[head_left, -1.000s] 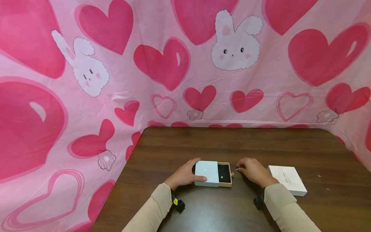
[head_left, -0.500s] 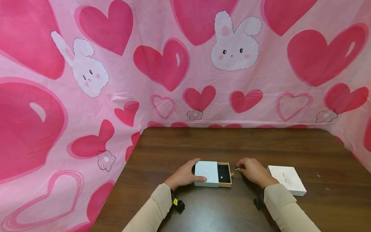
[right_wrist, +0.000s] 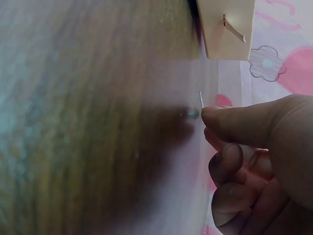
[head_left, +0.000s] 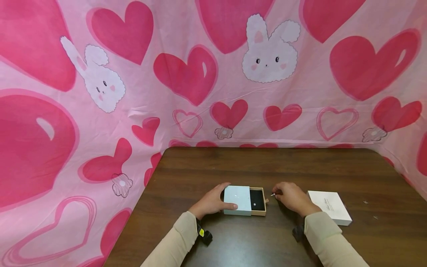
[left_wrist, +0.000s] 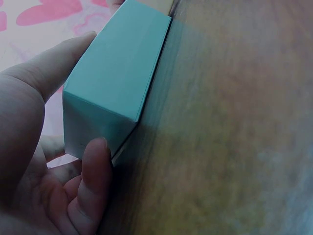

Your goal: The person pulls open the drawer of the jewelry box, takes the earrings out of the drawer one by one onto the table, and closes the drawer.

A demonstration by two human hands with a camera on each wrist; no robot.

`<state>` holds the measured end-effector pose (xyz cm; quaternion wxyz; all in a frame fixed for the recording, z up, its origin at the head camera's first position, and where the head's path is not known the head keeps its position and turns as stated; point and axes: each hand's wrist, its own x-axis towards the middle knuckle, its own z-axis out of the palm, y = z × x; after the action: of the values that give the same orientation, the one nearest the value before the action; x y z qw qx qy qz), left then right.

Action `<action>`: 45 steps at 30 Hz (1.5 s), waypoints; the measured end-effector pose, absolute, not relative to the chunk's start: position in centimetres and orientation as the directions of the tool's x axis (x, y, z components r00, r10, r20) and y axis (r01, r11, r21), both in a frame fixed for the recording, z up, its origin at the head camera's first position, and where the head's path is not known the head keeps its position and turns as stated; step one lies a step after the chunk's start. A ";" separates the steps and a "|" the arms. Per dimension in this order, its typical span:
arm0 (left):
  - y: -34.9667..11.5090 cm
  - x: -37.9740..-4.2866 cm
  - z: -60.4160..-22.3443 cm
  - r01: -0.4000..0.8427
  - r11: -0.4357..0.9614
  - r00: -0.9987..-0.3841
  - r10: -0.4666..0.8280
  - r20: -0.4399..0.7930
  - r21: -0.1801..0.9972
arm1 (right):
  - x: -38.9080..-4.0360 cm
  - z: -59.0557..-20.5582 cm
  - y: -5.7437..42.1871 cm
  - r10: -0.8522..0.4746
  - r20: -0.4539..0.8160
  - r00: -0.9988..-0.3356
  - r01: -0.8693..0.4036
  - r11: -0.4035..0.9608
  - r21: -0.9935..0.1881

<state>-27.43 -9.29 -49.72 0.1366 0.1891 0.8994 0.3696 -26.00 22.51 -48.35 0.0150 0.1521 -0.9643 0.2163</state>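
My left hand (head_left: 211, 200) grips the pale blue sleeve of a small jewelry box (head_left: 236, 199), with the thumb over its near side. The sleeve's closed end (left_wrist: 98, 125) faces my palm in the left wrist view. From the right side the box's drawer (head_left: 265, 212) is pulled partway out, with a ribbon pull tab (right_wrist: 234, 30) on its end. A small pearl (head_left: 255, 204) shows on the black pad (head_left: 257, 196) inside. My right hand (head_left: 289, 195) pinches a stud earring between thumb and forefinger, its thin metal post (right_wrist: 201, 99) sticking out towards the drawer. A small shiny bead (right_wrist: 193, 113) shows beside the fingertips.
A white box lid (head_left: 330, 207) with fine lettering lies by my right wrist. Two tiny clear or silvery bits (head_left: 365, 202) lie farther right on the brown wooden table (head_left: 267, 163). Pink heart-and-rabbit fabric (head_left: 186, 74) hangs behind and at the left.
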 end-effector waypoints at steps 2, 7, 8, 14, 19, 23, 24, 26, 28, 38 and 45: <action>-9.3 -27.4 -49.7 0.236 0.658 -0.891 0.440 -0.111 0.715 | -26.0 -48.3 22.5 -0.287 0.094 -0.953 -0.300 0.860 -0.413; -9.5 -27.4 -49.8 0.234 0.660 -0.892 0.437 -0.112 0.713 | -26.0 -48.1 22.4 -0.289 0.104 -0.952 -0.306 0.862 -0.403; -9.5 -27.4 -49.8 0.237 0.660 -0.893 0.438 -0.108 0.713 | -26.0 -48.1 22.4 -0.291 0.107 -0.951 -0.310 0.863 -0.399; -9.5 -27.4 -49.9 0.241 0.659 -0.893 0.438 -0.102 0.713 | -26.0 -47.9 22.4 -0.301 0.131 -0.944 -0.329 0.860 -0.390; -9.5 -27.4 -49.9 0.235 0.652 -0.893 0.437 -0.104 0.720 | -26.0 -47.5 22.3 -0.309 0.151 -0.939 -0.344 0.858 -0.382; -9.5 -27.4 -50.0 0.235 0.646 -0.894 0.436 -0.098 0.726 | -25.9 -47.3 22.2 -0.308 0.155 -0.939 -0.344 0.857 -0.384; -9.5 -27.4 -50.0 0.235 0.646 -0.895 0.436 -0.099 0.726 | -25.9 -47.2 22.2 -0.309 0.155 -0.938 -0.345 0.856 -0.384; -9.5 -27.5 -50.0 0.234 0.646 -0.895 0.435 -0.099 0.726 | -25.8 -47.2 22.2 -0.305 0.154 -0.940 -0.342 0.855 -0.389; -9.4 -27.4 -50.0 0.231 0.646 -0.895 0.434 -0.101 0.727 | -25.8 -47.1 22.1 -0.302 0.148 -0.942 -0.336 0.857 -0.391; -9.4 -27.4 -49.8 0.224 0.644 -0.894 0.435 -0.109 0.732 | -25.6 -46.5 21.6 -0.307 0.124 -0.944 -0.331 0.852 -0.405; -9.4 -27.5 -49.9 0.227 0.641 -0.892 0.439 -0.107 0.733 | -25.1 -45.8 21.1 -0.279 0.048 -0.959 -0.271 0.855 -0.442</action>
<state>-27.50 -9.40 -49.89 0.1390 0.1861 0.8952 0.3804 -25.15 21.14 -45.81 -0.0088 0.1428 -0.9631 0.2281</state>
